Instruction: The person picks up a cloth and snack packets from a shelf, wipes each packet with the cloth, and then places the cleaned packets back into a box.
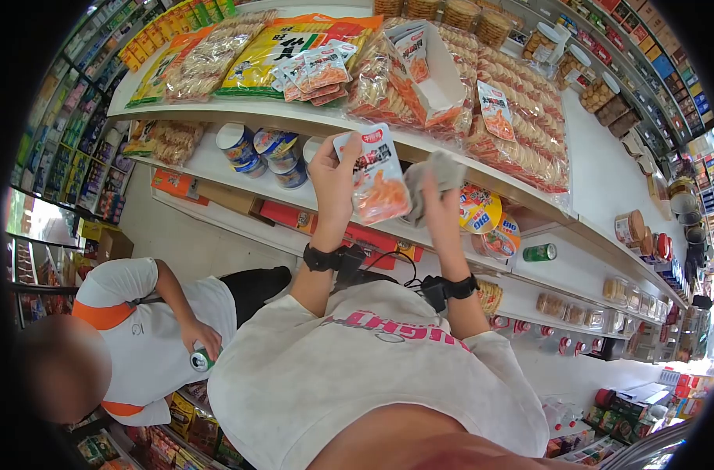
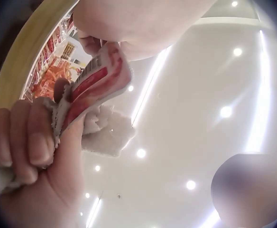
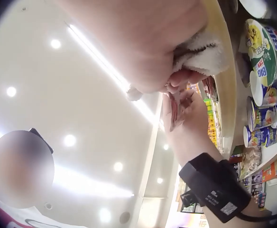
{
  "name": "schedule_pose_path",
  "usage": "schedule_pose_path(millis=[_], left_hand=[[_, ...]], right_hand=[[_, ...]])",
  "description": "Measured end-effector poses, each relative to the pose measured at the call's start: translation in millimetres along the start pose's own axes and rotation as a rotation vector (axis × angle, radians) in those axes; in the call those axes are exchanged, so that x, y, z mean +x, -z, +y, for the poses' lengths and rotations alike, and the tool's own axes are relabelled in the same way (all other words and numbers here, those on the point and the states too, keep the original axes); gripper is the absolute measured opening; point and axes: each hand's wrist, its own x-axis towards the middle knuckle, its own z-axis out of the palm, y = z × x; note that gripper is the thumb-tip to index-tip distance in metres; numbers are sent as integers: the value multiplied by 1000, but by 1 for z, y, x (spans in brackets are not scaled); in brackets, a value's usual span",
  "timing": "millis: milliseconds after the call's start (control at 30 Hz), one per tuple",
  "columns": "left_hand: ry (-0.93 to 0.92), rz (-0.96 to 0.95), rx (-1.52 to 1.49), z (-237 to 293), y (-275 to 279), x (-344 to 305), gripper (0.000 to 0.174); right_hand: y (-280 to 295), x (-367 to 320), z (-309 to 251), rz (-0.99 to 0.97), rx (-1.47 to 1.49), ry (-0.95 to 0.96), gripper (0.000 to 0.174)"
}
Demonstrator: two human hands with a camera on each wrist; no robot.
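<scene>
Snack packet (image 1: 376, 178) held up in the air in front of the front edge of a white shop shelf (image 1: 216, 119), at about the middle of that edge. The packet is a flat, glossy pouch: white across the top with a small red logo, dark lettering in the middle, and a picture of orange snack pieces on a red-orange lower half. Its long axis stands nearly upright, leaning a little to one side, with the white top end pointing up towards the shelf and the printed face turned to the head camera.

The left hand (image 1: 333, 176) grips the packet along its left edge, thumb and fingers curled round it. The right hand (image 1: 441, 207) is closed round a bunched grey-white cloth (image 1: 435, 174), which touches the packet's right edge. In the left wrist view the cloth (image 2: 107, 135) lies against the packet's red side (image 2: 98, 80).

Bags of crackers (image 1: 521, 117) lie on the shelf just behind. Instant noodle cups (image 1: 271, 153) stand on the shelf below, and a green can (image 1: 539, 252) stands lower still. Another person crouches at the lower left, holding a drink can (image 1: 202, 359).
</scene>
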Motion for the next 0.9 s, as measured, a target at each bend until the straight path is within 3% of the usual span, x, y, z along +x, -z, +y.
schedule_pose_path(millis=[100, 200, 233, 333, 367, 467, 500, 600, 633, 733, 800, 900], left_hand=[[14, -24, 56, 2, -8, -16, 24], [34, -56, 86, -5, -22, -35, 24], [38, -67, 91, -7, -27, -42, 24], [94, -106, 215, -4, -36, -62, 23], [101, -132, 227, -13, -34, -64, 26], [-374, -41, 637, -25, -50, -80, 36], [-409, -118, 753, -32, -46, -84, 55], [-277, -404, 474, -37, -68, -111, 64], [-126, -417, 351, -41, -72, -117, 66], [290, -482, -62, -51, -77, -131, 73], [491, -544, -391, -42, -77, -130, 79], [537, -410, -252, -33, -85, -142, 75]], right_hand=[[18, 10, -9, 218, 210, -147, 57], [22, 3, -10, 64, 42, -125, 56], [11, -9, -34, 66, -85, -133, 46], [9, -30, -31, -117, -188, 102, 35], [15, -34, -23, -87, -171, 162, 27], [38, -40, -23, 35, -165, 176, 28], [51, -40, -18, 98, -91, 111, 28], [67, -38, -28, 215, -188, 284, 20], [65, -51, -34, 67, -27, 69, 33], [41, -67, -61, -37, -493, 595, 47], [52, -65, -54, -140, -572, 587, 51], [60, -49, -55, -143, -632, 590, 53]])
